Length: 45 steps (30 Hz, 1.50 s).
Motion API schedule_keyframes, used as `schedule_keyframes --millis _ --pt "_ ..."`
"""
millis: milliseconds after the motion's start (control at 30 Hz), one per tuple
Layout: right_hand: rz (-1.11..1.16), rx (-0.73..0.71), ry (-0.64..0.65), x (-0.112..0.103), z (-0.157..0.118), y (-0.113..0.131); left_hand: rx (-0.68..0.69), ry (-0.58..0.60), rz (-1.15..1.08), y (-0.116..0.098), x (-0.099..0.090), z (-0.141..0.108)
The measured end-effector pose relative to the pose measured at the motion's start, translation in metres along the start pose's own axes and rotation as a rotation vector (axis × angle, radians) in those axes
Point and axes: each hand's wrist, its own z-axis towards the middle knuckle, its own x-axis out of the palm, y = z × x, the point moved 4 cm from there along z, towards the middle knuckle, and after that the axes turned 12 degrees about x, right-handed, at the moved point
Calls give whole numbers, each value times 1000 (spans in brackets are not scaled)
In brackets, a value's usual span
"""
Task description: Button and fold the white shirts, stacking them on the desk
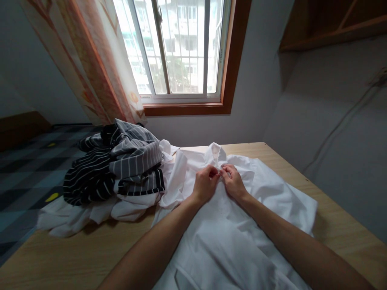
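Note:
A white shirt [223,233] lies spread out on the wooden table, its collar [215,151] at the far end and its lower part towards me. Just below the collar, my left hand [207,180] pinches the front edge of the shirt between thumb and fingers. My right hand [232,179] grips the same front edge from the other side, its fingertips almost touching those of the left. Whatever small part sits between the fingertips, such as a button, is too small and covered to make out.
Left of the shirt is a heap of black and grey striped clothes [136,149] on top of white cloth [78,215]. Beyond the light wooden table [341,225] are a wall and a window [184,52] with a curtain [90,52]. A checked bed [27,177] stands at left.

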Motion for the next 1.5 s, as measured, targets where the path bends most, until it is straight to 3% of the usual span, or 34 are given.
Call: schedule_keyframes --millis 167,300,367,500,567,633,767,900,1000,1100,1500 --pt "66 47 -115 -7 3 -1 -181 -247 -247 21 -8 9" --pt "163 100 -244 -20 6 0 -248 -481 -94 33 -27 10" --pt "202 89 -266 -24 6 4 -168 -440 25 25 -30 9" --pt "296 56 -265 -26 7 12 45 -62 218 3 -11 4" --pt "319 43 -253 -26 10 13 58 82 254 0 -2 2" --pt "309 31 -218 -26 14 13 6 138 230 4 2 2" --pt "124 -28 -204 -29 14 12 -158 80 25 19 1 4" --pt "-215 -239 -284 -29 -4 27 -283 -48 -281 29 1 4" --pt "-359 -285 -192 -19 -14 34 -343 -68 -439 32 4 3" --pt "-426 -244 -101 -10 -17 32 -368 -61 -477 32 5 2" --pt "-384 -128 -34 -6 -12 21 -315 -44 -397 31 5 2"
